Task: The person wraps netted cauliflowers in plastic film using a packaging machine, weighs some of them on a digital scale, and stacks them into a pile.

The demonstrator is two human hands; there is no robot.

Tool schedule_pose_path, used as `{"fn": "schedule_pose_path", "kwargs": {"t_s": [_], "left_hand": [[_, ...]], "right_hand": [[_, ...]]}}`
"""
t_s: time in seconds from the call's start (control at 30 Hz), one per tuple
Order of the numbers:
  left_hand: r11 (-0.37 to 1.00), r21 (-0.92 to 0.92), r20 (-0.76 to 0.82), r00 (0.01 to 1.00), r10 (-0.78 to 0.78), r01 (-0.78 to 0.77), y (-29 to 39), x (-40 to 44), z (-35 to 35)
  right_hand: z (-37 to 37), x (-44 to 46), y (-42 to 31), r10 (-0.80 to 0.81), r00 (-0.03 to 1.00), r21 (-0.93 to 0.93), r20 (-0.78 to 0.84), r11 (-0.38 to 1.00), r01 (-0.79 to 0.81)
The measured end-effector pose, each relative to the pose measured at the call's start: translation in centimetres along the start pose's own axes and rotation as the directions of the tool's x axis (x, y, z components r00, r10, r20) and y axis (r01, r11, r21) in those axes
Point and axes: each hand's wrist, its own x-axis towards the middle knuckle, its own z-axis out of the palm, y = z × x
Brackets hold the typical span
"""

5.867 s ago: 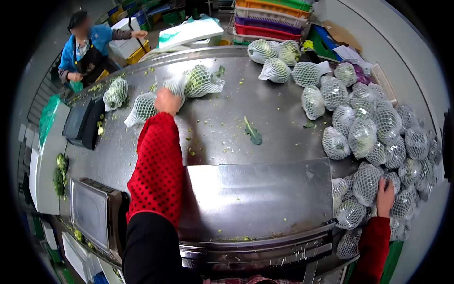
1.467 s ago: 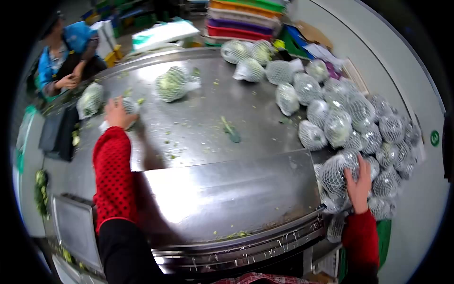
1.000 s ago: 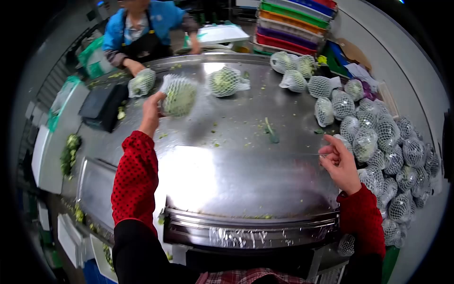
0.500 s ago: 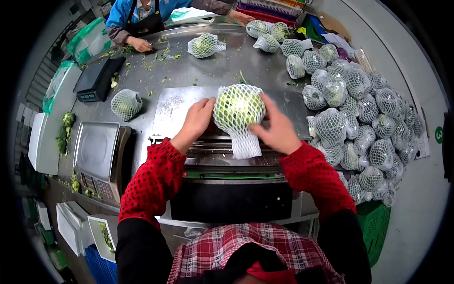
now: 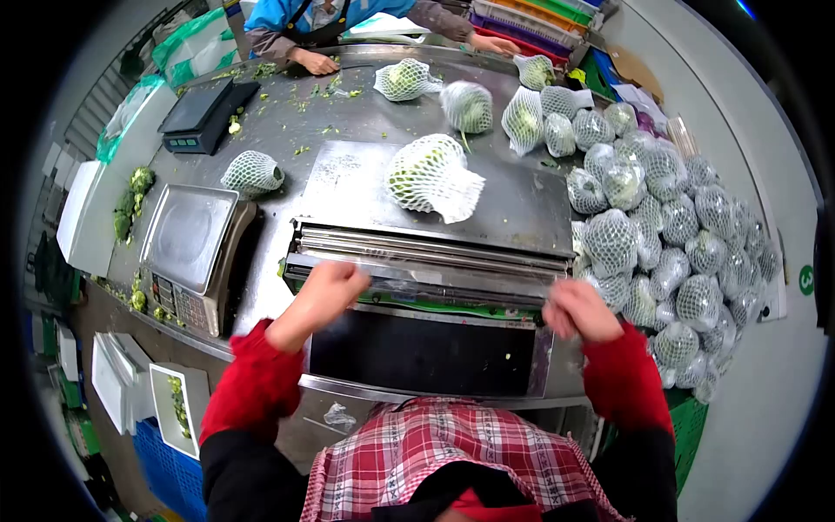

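From the lower corners, 2 red-cuffed forearms angle forward and inward. The left hand (image 5: pixel 323 300) and right hand (image 5: pixel 584 311) are well apart, near opposite ends of the roller unit (image 5: pixel 487 255), each grip closed with fingers curled in; I cannot tell whether anything is pinched. Just beyond, the netted vegetable (image 5: pixel 428 178) lies on the metal plate (image 5: pixel 531 209), its net tail pointing nearer. Across the surface (image 5: pixel 283 217) rests a co-worker's hand (image 5: pixel 315 63).
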Motion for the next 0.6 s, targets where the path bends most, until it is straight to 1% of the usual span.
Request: {"fn": "schedule_pose_path", "kwargs": {"t_s": [0.03,0.07,0.1,0.13,0.17,0.2,0.23,0.27,0.3,0.33,0.37,0.4,0.43,0.47,0.5,0.57,0.6], "left_hand": [[0.922,-0.355,0.197,0.976,-0.09,0.157,0.9,-3.1,-1.3],[0.803,-0.556,0.298,0.953,-0.049,0.216,0.5,-5.6,-1.7],[0.66,-0.724,0.257,0.966,-0.007,0.198,1.5,-7.1,-1.2],[0.529,-0.847,0.091,0.967,0.239,-0.052,3.0,-7.2,-1.4],[0.281,-0.926,-0.112,0.893,0.437,-0.254,5.0,-5.9,-2.3],[0.337,-0.843,-0.265,0.869,0.417,-0.419,7.1,-4.6,-4.1],[0.145,-0.871,-0.433,0.874,0.223,-0.469,8.0,-2.0,-4.7],[0.058,-0.809,-0.549,0.787,0.282,-0.585,9.5,1.9,-5.4],[0.176,-0.678,-0.618,0.683,0.389,-0.714,9.8,7.0,-5.7],[0.413,-0.517,-0.694,0.65,0.309,-0.75,9.2,11.6,-4.4],[0.75,-0.247,-0.615,0.697,0.368,-0.614,5.0,16.2,-4.2],[0.925,-0.084,-0.533,0.801,0.272,-0.371,2.9,18.0,-2.7],[0.911,-0.26,-0.395,0.896,0.202,-0.32,1.8,18.1,-0.8],[0.898,-0.335,-0.295,0.937,0.188,-0.286,-0.3,19.0,0.7],[0.729,-0.596,-0.241,0.941,0.236,-0.336,0.5,16.6,0.9],[0.842,-0.33,-0.209,0.903,0.376,-0.427,1.0,14.6,0.2],[0.797,0.018,-0.21,0.777,0.593,-0.604,1.2,14.4,0.6]], "right_hand": [[0.5,-3.3,-1.4,-0.011,0.997,0.142,0.08,0.99,-0.001],[1.2,-5.8,-3.9,-0.076,0.995,0.166,0.065,0.984,0.064],[2.2,-7.3,-6.0,-0.146,0.988,0.198,0.043,0.971,0.135],[2.3,-6.6,-8.3,-0.387,0.922,0.218,0.036,0.903,0.37],[1.7,-4.7,-10.9,-0.595,0.803,0.232,0.028,0.785,0.574],[0.8,-2.2,-13.6,-0.71,0.704,0.273,0.015,0.681,0.68],[0.2,2.1,-15.2,-0.819,0.551,0.51,-0.159,0.41,0.756],[0.2,6.1,-17.5,-0.821,0.516,0.442,-0.244,0.38,0.813],[-1.8,11.9,-17.6,-0.837,0.514,0.468,-0.184,0.386,0.795],[-2.1,17.5,-15.8,-0.775,0.573,0.389,-0.267,0.457,0.8],[-3.8,23.5,-11.6,-0.806,0.559,-0.174,-0.195,0.59,0.789],[-4.6,27.0,-8.6,-0.831,0.545,-0.896,0.111,0.154,0.416],[-2.8,25.6,-7.9,-0.729,0.684,-0.629,-0.019,0.541,0.559],[-1.0,23.9,-7.4,-0.594,0.791,-0.211,-0.148,0.8,0.561],[-1.5,25.4,-5.2,-0.598,0.796,0.059,-0.091,0.795,0.604],[-0.1,22.2,-5.9,-0.592,0.805,0.288,-0.017,0.769,0.571],[-0.1,21.8,-5.5,-0.604,0.794,0.161,0.062,0.792,0.59]]}}
